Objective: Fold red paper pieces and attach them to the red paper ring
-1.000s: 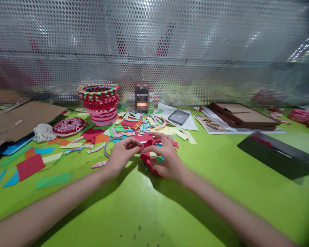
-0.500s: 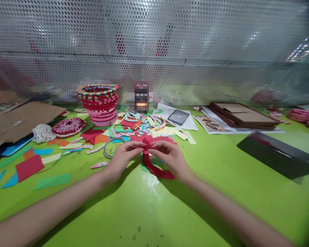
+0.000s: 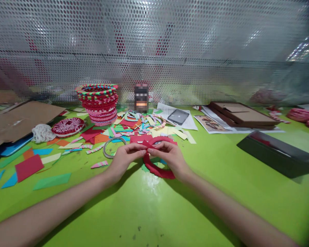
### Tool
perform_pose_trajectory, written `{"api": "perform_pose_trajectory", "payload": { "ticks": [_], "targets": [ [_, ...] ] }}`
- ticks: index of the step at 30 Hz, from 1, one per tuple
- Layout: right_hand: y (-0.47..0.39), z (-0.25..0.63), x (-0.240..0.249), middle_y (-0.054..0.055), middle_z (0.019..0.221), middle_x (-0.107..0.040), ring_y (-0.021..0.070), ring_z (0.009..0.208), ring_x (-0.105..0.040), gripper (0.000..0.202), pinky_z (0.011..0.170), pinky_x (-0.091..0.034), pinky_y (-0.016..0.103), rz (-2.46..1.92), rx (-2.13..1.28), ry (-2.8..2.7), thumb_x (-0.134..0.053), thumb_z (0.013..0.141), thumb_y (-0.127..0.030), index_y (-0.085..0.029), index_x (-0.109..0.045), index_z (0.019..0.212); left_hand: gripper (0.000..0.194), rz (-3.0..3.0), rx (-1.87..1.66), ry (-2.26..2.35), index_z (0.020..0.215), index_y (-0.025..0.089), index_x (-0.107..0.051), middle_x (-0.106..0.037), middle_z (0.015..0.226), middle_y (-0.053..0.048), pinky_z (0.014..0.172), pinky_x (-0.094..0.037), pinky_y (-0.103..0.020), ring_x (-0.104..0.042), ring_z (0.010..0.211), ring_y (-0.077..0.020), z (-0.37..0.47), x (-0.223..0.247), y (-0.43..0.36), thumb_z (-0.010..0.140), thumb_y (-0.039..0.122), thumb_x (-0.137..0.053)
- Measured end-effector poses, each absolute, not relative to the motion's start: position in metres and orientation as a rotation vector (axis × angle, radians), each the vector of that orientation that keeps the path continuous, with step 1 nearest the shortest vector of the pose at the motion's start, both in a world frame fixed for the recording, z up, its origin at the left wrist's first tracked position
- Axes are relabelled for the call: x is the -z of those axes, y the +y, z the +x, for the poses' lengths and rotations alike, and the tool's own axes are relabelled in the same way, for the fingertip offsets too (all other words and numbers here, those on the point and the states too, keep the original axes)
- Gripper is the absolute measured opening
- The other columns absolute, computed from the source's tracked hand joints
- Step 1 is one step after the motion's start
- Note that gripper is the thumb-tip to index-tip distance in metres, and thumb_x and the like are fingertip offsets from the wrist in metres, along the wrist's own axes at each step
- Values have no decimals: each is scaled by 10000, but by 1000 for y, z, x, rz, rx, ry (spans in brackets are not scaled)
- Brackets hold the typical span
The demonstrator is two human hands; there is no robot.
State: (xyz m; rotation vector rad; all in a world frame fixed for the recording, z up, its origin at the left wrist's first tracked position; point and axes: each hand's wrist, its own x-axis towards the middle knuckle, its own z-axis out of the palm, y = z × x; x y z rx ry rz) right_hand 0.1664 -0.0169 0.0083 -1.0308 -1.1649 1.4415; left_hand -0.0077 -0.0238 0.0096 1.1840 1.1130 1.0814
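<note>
At the middle of the green table, my left hand (image 3: 126, 156) pinches a small red paper piece (image 3: 145, 145) between thumb and fingers. My right hand (image 3: 171, 157) grips the same red piece from the other side, the fingertips of both hands nearly touching. Beneath and beside my right hand is a red ring with a ruffled edge (image 3: 154, 168), partly covered by the fingers. Whether the pinched piece is joined to the ring is hard to see. A grey ring (image 3: 106, 148) lies just left of my left hand. Red paper lies behind the fingertips.
Coloured paper scraps (image 3: 131, 125) lie behind the hands. A stack of red and pink rings (image 3: 100, 109) stands at the back left, near white yarn (image 3: 43, 133) and cardboard (image 3: 25, 116). A tablet (image 3: 178, 117), brown frames (image 3: 247, 115) and a dark box (image 3: 278, 154) are on the right.
The red ring shows more of its round outline beside my right hand. The red piece between my fingertips has changed shape and tilt. Both hands have barely moved.
</note>
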Motion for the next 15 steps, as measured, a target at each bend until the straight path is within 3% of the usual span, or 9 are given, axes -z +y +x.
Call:
{"api": "perform_pose_trajectory", "payload": {
  "ticks": [4, 11, 15],
  "targets": [
    [-17, 166, -8, 8, 690, -677, 147, 647, -638, 275, 723, -535, 349, -1027, -1432, -1172, -853, 577, -348, -188, -653, 676, 282, 1174, -1078, 1119, 834, 176, -736, -747, 889, -59, 810, -512, -345, -672, 846, -214, -7, -8, -23, 602, 307, -826],
    [-19, 166, -9, -8, 656, -662, 137, 624, -644, 287, 710, -536, 331, -1027, -1447, -1140, -865, 556, -314, -185, -633, 666, 205, 1170, -1098, 1148, 764, 178, -737, -741, 791, -44, 781, -519, -347, -670, 767, -200, -6, -9, -26, 598, 263, -823],
    [-19, 166, -10, -15, 695, -679, 162, 668, -674, 390, 741, -548, 359, -994, -1467, -1145, -872, 548, -311, -207, -639, 843, 69, 1287, -1154, 1128, 673, 195, -722, -714, 740, -26, 749, -513, -331, -651, 741, -190, -6, -11, -28, 627, 195, -773]
  ]
}}
